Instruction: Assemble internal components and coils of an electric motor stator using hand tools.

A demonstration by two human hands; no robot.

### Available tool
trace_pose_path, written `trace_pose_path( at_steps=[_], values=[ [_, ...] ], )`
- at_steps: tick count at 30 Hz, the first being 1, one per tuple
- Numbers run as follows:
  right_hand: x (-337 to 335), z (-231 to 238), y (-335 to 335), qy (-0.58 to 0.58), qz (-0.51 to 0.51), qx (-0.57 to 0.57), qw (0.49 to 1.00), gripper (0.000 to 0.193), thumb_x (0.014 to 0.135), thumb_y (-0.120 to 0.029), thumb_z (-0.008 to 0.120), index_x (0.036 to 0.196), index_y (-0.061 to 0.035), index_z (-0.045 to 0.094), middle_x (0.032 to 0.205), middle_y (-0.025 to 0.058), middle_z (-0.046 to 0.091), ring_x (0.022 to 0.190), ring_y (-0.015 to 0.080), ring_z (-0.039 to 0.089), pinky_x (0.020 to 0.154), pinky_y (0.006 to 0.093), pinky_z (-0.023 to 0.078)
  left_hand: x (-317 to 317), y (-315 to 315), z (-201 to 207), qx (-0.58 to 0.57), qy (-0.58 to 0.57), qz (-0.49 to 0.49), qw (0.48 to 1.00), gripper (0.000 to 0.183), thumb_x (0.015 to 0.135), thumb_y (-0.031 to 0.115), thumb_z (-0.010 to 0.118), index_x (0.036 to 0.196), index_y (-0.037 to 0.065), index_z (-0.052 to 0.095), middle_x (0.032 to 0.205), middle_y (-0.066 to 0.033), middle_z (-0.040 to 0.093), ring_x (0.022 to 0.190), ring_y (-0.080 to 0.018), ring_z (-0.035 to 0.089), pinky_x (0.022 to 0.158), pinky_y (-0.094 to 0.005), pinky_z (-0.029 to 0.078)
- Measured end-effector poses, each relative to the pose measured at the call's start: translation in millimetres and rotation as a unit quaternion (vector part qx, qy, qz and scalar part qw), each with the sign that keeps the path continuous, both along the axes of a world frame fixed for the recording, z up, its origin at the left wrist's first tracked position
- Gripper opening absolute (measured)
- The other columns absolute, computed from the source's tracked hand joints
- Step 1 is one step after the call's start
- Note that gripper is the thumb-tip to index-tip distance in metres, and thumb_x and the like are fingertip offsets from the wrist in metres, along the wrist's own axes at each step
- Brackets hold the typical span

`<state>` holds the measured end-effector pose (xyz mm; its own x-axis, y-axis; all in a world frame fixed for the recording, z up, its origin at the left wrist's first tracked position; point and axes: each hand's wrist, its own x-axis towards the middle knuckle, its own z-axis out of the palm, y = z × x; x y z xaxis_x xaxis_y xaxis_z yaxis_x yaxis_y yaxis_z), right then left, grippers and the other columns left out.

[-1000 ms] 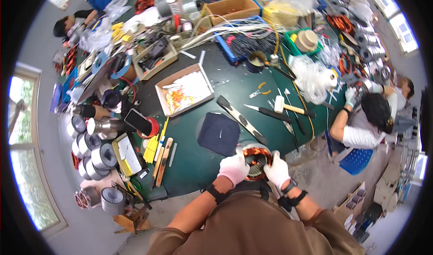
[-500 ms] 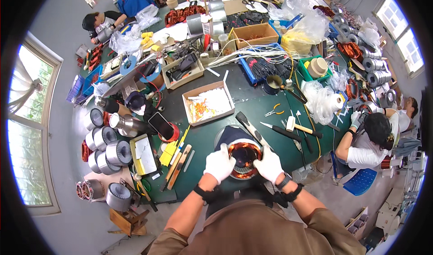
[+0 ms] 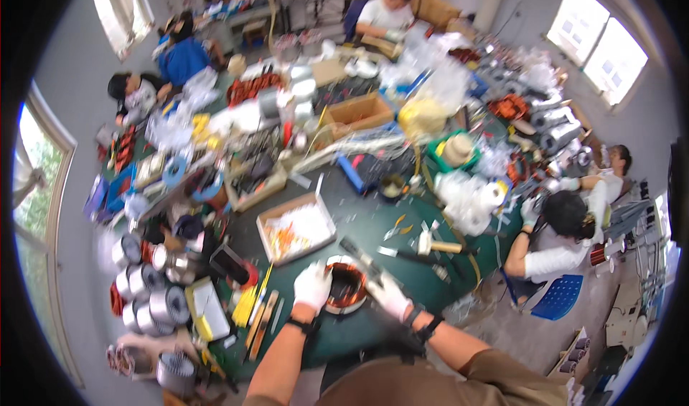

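On the near part of the green table sits a ring-shaped motor stator [image 3: 345,308] with copper windings inside a pale metal rim. My left hand [image 3: 313,286], in a white glove, grips the rim's left side. White-gloved too, my right hand [image 3: 389,298] is at the rim's right side, by the near end of a long dark tool [image 3: 356,251]. Blur hides its fingers, so I cannot tell whether it holds the tool or the rim. Just beyond the stator stands a shallow white box [image 3: 331,235] with white and orange scraps.
Right of the tool lie a white-headed hammer [image 3: 446,246] and orange-handled pliers [image 3: 399,228]. Wooden sticks [image 3: 264,325] and a yellow-edged tray [image 3: 208,309] lie left. Silver stator cores [image 3: 166,305] are stacked at the left edge. A co-worker [image 3: 556,241] sits at right.
The view has tilted up and blurred, bringing more of the far room into sight. My left hand stays on the stator; my right hand remains close to its right side.
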<state>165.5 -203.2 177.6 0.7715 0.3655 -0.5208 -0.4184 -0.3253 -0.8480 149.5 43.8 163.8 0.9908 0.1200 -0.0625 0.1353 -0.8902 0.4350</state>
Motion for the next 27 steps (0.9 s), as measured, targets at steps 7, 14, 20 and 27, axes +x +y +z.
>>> trace_pose_path(
  at_steps=[7,14,20,27],
  values=[
    [-4,-83,-81,-0.249,0.132,-0.495,0.822,0.037,0.090,-0.029,0.068,0.121,-0.0085,0.063,0.120,0.0190,0.067,0.114,0.0365,0.066,0.092,0.0495,0.056,-18,-50,17,-0.027,-0.064,0.092,0.993,0.042,0.082,0.019,0.074,0.120,0.005,0.063,0.110,-0.0202,0.064,0.106,-0.0413,0.062,0.093,-0.0525,0.050],
    [-7,-69,-75,-0.155,0.188,-0.390,0.888,0.042,0.087,-0.030,0.067,0.119,-0.0034,0.066,0.119,0.0208,0.069,0.112,0.0390,0.067,0.097,0.0485,0.055,-32,-47,-6,-0.063,-0.174,0.096,0.978,0.039,0.081,0.001,0.064,0.120,0.002,0.062,0.111,-0.0198,0.061,0.109,-0.0406,0.056,0.098,-0.0507,0.044],
    [-51,1,-88,-0.252,0.085,-0.316,0.911,0.045,0.081,-0.028,0.070,0.115,0.0007,0.063,0.107,0.0270,0.069,0.106,0.0446,0.067,0.094,0.0490,0.053,-22,-17,-37,-0.109,-0.152,0.021,0.982,0.042,0.089,0.010,0.065,0.128,-0.001,0.062,0.127,-0.0251,0.061,0.123,-0.0450,0.054,0.111,-0.0535,0.040],
    [-70,23,-68,-0.201,-0.041,-0.294,0.933,0.035,0.082,-0.025,0.077,0.100,-0.0009,0.060,0.084,0.0260,0.067,0.085,0.0474,0.068,0.076,0.0483,0.054,-2,-32,38,-0.102,-0.258,-0.045,0.960,0.026,0.086,0.010,0.067,0.110,0.001,0.066,0.107,-0.0205,0.067,0.103,-0.0411,0.062,0.092,-0.0516,0.049]
  ],
)
